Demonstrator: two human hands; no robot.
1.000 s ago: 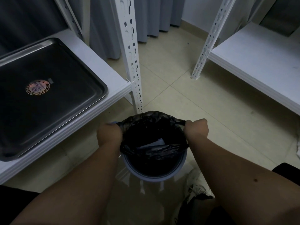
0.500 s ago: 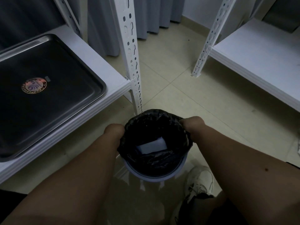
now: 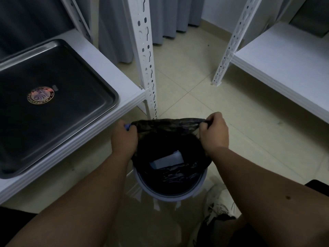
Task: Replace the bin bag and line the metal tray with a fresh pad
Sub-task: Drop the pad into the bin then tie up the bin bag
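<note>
My left hand [image 3: 123, 138] and right hand [image 3: 214, 131] each pinch the far edge of the black bag [image 3: 170, 129], pulled taut above the bin [image 3: 170, 194] on the floor. I judge it thin, limp and light, with little inside; gathered edge is the safest hold. The tray [image 3: 106, 90] lies bare at the shelf's near corner.

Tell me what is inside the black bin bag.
Inside the black bin bag, which both hands hold at its rim over the bin, one pale flat rectangular piece shows. Anything beneath it is hidden by the dark folds.
</note>
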